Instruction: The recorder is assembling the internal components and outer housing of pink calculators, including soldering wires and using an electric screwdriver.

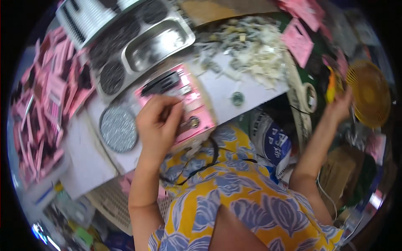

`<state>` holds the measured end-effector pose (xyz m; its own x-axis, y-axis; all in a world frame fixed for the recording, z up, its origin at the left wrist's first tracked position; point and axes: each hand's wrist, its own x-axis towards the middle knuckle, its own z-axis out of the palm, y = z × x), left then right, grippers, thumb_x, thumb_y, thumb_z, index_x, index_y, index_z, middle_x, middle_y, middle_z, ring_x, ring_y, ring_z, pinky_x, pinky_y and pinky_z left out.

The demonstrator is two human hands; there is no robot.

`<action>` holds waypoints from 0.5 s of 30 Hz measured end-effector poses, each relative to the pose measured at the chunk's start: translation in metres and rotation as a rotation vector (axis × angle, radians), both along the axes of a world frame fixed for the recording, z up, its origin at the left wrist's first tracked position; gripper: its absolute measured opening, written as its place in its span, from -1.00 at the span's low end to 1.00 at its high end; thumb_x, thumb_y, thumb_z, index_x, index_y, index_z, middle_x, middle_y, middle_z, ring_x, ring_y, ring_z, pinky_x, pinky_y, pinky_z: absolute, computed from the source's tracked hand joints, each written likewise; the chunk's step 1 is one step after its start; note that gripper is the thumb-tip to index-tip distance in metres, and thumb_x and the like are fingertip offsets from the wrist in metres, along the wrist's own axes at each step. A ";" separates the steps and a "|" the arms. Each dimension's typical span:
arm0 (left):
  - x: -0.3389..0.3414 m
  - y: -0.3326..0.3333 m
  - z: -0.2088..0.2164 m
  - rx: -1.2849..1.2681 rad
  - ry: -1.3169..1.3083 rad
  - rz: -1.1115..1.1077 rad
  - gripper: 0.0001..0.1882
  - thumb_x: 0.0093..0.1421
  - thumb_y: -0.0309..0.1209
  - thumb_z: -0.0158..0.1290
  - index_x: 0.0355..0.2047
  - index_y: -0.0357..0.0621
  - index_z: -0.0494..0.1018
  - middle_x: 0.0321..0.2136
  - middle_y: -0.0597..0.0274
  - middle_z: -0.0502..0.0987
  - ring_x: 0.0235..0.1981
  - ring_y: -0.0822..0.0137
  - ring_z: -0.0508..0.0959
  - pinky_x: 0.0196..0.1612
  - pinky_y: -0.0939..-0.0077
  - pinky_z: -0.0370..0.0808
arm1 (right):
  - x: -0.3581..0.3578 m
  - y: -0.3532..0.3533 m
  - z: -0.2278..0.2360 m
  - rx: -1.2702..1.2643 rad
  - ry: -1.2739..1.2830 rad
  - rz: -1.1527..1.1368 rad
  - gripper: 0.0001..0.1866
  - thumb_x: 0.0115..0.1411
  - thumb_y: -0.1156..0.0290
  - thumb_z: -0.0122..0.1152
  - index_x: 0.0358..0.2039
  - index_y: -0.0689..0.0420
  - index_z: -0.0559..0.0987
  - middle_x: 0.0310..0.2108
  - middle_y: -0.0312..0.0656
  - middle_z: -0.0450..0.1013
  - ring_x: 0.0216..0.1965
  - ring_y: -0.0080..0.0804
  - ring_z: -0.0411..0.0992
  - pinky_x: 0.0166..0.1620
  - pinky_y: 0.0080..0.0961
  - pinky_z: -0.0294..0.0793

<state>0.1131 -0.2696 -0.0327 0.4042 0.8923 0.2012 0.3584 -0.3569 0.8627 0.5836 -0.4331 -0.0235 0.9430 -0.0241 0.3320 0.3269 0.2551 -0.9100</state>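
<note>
In front of me on the table sits a pink card, with a black strip-like piece, small white pieces and a round metallic piece on it. My left hand is over the card's left side, thumb and fingers curled together; whatever they pinch is too small or hidden. A round dish of silvery grains stands left of that hand. Far to the right, my right hand is closed around a yellow-and-orange tool, blurred and of unclear kind, beside a round yellow basket.
Pink cards are heaped at the left. A metal compartment tray holds dark small parts, with stacked white trays behind. Small pale pieces lie in a pile. A tape roll is near the table's right edge.
</note>
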 end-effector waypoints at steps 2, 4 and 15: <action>-0.002 0.008 -0.008 0.230 -0.018 -0.007 -0.89 0.01 -0.51 0.30 -0.44 -0.18 0.59 -0.41 0.24 0.55 -0.36 0.23 0.48 -0.26 0.39 0.40 | 0.006 -0.041 -0.003 0.118 0.054 0.205 -0.90 0.35 0.47 0.14 -0.33 0.06 0.42 -0.55 -0.36 0.30 -0.66 -0.65 0.09 -0.58 -0.67 0.16; 0.004 0.008 -0.005 0.264 0.117 0.020 -0.87 -0.02 -0.49 0.31 -0.44 -0.20 0.60 -0.30 0.20 0.51 -0.22 0.18 0.46 -0.10 0.33 0.36 | -0.059 -0.030 0.013 0.156 0.206 0.470 -0.86 0.37 0.33 0.12 -0.17 0.11 0.47 -0.56 -0.37 0.26 -0.62 -0.65 0.09 -0.54 -0.67 0.17; 0.019 0.011 -0.016 0.344 0.277 0.083 -0.87 -0.09 -0.43 0.33 -0.49 -0.09 0.61 -0.26 0.26 0.45 -0.15 0.16 0.38 -0.06 0.24 0.23 | -0.234 0.058 -0.027 -0.366 0.128 1.313 -0.77 0.21 0.61 0.30 -0.12 0.30 0.53 -0.38 -0.31 0.53 -0.43 -0.80 0.32 -0.37 -0.80 0.25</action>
<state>0.1318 -0.2583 -0.0490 0.4145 0.8238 0.3867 0.5984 -0.5669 0.5662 0.3495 -0.3750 -0.0508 0.2288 0.9728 0.0357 -0.0574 0.0501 -0.9971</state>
